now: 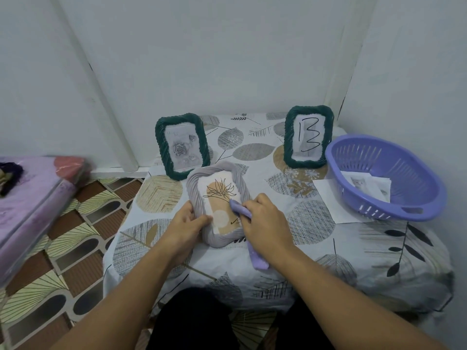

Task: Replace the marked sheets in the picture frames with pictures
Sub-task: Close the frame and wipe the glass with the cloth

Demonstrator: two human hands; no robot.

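Note:
A grey rope-edged picture frame (199, 188) lies flat on the table in front of me, showing a line-drawn plant picture. My left hand (188, 222) grips its left edge. My right hand (265, 221) holds a purple cloth (256, 256) and presses it onto the frame's glass at the lower right. Behind it stand two dark green frames: the left green frame (182, 145) shows a grey rose picture, and the right green frame (308, 136) holds a white sheet marked "B".
A purple plastic basket (384, 176) at the right holds printed pictures and rests on a white sheet (328, 198). The table carries a leaf-patterned cloth (353, 251). A pink mattress (32, 205) lies at the left over patterned floor tiles. White walls close in behind.

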